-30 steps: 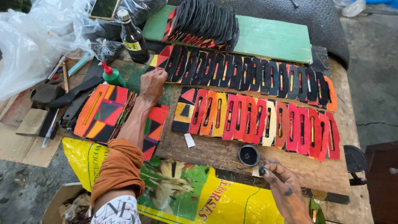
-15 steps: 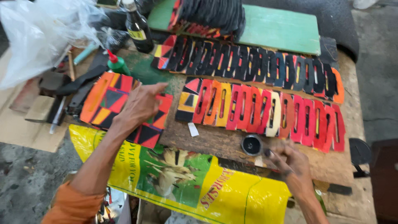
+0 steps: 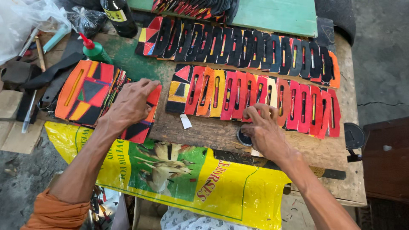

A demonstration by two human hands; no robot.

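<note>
One head cam, looking steeply down, close over workbench (image 3: 200, 132) w/ slotted pieces (image 3: 238, 91).

The left hand (image 3: 130, 102) lay flat on a stack of multicoloured slotted pieces (image 3: 91, 91) near the left edge of the wooden workbench (image 3: 204, 132). The right hand (image 3: 264, 130) covered a small round black tin (image 3: 243, 138) by the front edge, its fingertips (image 3: 255, 111) touching the near row of red and orange pieces (image 3: 255, 100).

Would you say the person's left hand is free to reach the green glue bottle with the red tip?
Probably yes: the left hand rests on a patchwork piece, and the green bottle stands just beyond it with nothing between.
</note>
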